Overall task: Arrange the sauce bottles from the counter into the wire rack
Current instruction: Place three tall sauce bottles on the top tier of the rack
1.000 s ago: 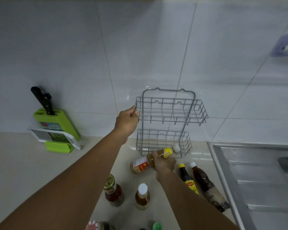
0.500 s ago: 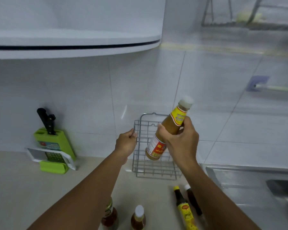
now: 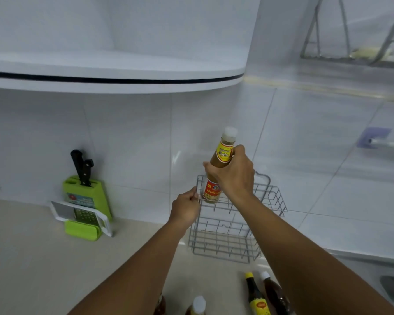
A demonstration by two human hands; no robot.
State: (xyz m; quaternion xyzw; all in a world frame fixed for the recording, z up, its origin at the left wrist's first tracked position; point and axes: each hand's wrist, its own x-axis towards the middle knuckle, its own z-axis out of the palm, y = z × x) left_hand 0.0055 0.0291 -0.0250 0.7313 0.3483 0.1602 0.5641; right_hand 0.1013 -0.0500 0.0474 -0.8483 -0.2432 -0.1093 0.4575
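A grey two-tier wire rack (image 3: 225, 246) stands on the counter against the tiled wall. My left hand (image 3: 185, 206) grips the left edge of its upper basket. My right hand (image 3: 232, 175) holds a brown sauce bottle (image 3: 221, 155) with a white cap and yellow and red labels, nearly upright, its base inside the left end of the upper basket. On the counter in front lie a dark bottle with a yellow cap (image 3: 255, 294) and a brown bottle with a white cap (image 3: 274, 292). A white-capped bottle (image 3: 197, 305) and a partly hidden jar (image 3: 160, 306) stand at the bottom edge.
A green knife block (image 3: 87, 201) with black-handled knives and a grater leaning on it stands at the left by the wall. A white shelf (image 3: 114, 76) overhangs above. A steel sink edge (image 3: 359, 258) lies to the right. A hanging metal rack (image 3: 350, 32) is at top right.
My right hand has lifted the brown bottle from the counter, turned it upright and lowered its base into the upper basket. The view has tilted upward. My left hand stays on the rack.
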